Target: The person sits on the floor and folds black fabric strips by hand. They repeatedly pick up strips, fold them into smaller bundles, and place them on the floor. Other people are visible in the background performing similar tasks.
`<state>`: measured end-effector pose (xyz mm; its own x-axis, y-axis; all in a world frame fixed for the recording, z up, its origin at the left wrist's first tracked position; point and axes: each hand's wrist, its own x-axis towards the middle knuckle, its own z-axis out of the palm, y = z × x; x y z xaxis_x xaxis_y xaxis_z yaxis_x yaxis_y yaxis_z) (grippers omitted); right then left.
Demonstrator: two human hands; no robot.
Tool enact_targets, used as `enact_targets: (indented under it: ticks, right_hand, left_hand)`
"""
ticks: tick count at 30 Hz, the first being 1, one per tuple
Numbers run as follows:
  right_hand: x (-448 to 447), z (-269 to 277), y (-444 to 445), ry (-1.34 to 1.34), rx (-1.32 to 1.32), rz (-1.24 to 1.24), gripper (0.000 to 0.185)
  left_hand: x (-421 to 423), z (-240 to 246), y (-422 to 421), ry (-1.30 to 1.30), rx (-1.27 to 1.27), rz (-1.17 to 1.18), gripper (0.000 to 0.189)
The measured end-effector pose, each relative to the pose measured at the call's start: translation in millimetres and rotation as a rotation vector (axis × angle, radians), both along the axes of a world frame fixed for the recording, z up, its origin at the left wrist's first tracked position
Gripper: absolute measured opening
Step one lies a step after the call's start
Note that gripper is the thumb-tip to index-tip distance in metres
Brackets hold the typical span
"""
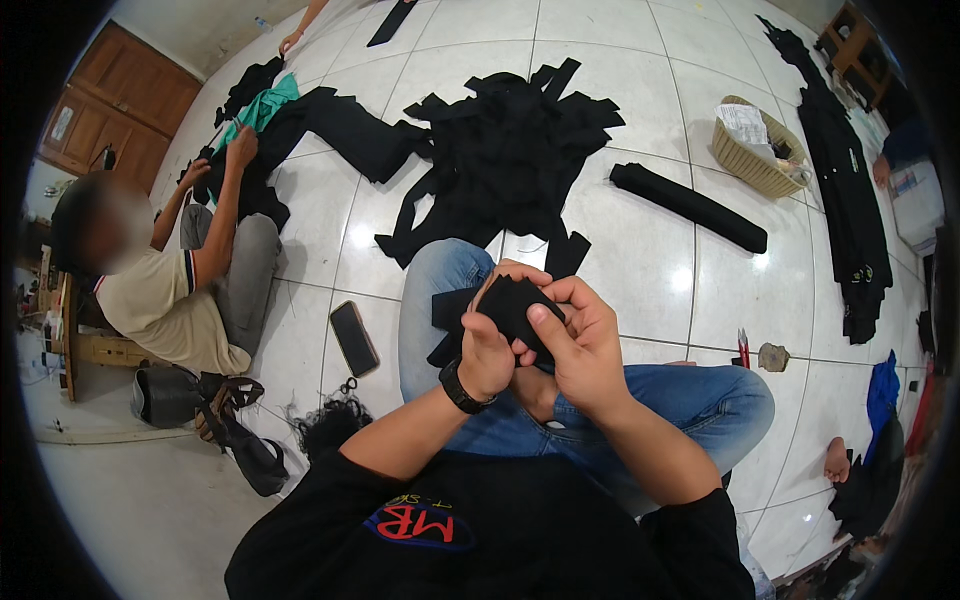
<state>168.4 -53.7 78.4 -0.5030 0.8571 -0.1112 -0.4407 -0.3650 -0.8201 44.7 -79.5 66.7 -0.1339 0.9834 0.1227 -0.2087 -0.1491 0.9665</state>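
Both my hands hold a small bundle of black fabric pieces [517, 307] above my crossed legs. My left hand [489, 345], with a black watch on its wrist, supports the bundle from the left and beneath, fingers curled behind it. From the right, my right hand [581, 337] pinches the bundle, its thumb on top and its fingers partly hidden. More black fabric strips [448, 311] lie across my lap just left of the hands. Beyond my knees a large spread of black cut fabric [502, 157] covers the white floor tiles.
A rolled black fabric [690, 208] and a wicker basket [757, 150] lie to the right. Red-handled snips [742, 349] rest beside a stone [773, 358]. On the left are a phone [355, 339] and a seated person [172, 285] handling green cloth [266, 105].
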Motion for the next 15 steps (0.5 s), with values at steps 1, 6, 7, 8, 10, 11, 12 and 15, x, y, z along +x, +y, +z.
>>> enact_targets:
  ticks: [1,6,7,8,10,11,12,15]
  right_hand:
    - [-0.8,0.6,-0.9,0.010,-0.001,-0.004,0.016]
    - [-4.4,-5.2,-5.3,-0.039,0.085,-0.028,0.015]
    - [-4.2,-6.6,-5.6,-0.026,0.095,-0.024,0.014]
    - [-3.7,-7.8,-5.7,-0.013,0.105,-0.021,0.013]
    - [-4.9,-8.2,-6.8,0.008,0.108,-0.023,0.012]
    - [-6.1,-7.4,-7.7,0.015,0.101,-0.031,0.012]
    - [-6.9,-6.7,-8.1,0.022,0.094,-0.040,0.012]
    - [-8.7,-11.1,-8.5,0.012,0.133,-0.065,0.012]
  left_hand:
    - [-0.6,-4.4,0.9,0.034,0.066,0.019,0.088]
    - [-6.2,-4.5,1.8,0.271,0.154,0.045,0.049]
    - [-6.0,-1.3,1.0,0.262,0.142,0.035,0.043]
    - [-5.9,0.1,0.6,0.252,0.129,0.024,0.037]
    - [-7.5,-1.7,1.9,0.245,0.153,0.014,0.036]
    - [-7.9,-2.7,2.0,0.242,0.164,0.008,0.036]
    - [-7.0,-1.7,1.5,0.219,0.152,0.002,0.036]
    - [-5.2,0.3,0.1,0.188,0.148,-0.015,0.035]
